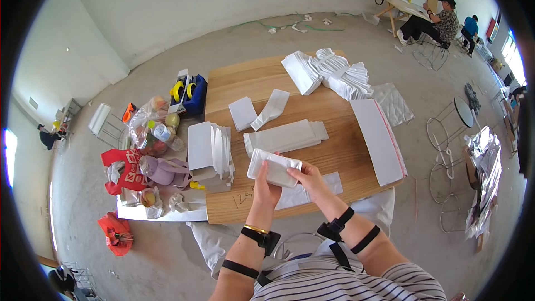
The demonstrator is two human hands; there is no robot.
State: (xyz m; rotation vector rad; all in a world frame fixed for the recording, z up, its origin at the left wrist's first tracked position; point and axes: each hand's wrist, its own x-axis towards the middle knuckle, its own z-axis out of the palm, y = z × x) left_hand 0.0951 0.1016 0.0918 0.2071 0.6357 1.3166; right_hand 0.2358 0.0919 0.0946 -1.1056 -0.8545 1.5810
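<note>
Both hands hold a flat white rectangular packet (pixel 278 168) with rounded corners above the near part of the wooden table (pixel 340 159). My left hand (pixel 267 188) grips its left end, with the thumb on top. At its right end, my right hand (pixel 310 183) pinches the edge between thumb and fingers. Under the hands lies a flat white sheet (pixel 329 185), partly hidden. Just beyond is a pile of long white paper sleeves (pixel 284 135). A white card (pixel 242 113) and a folded white strip (pixel 272 108) lie farther back.
White folded pieces (pixel 210 147) stand stacked at left; bundled ones (pixel 340 75) lie at the far right. A long white box (pixel 376 142) borders the right edge. Left are a blue bin (pixel 195 96) with yellow tape rolls, a lilac bottle (pixel 159 171) and a red bag (pixel 123 170).
</note>
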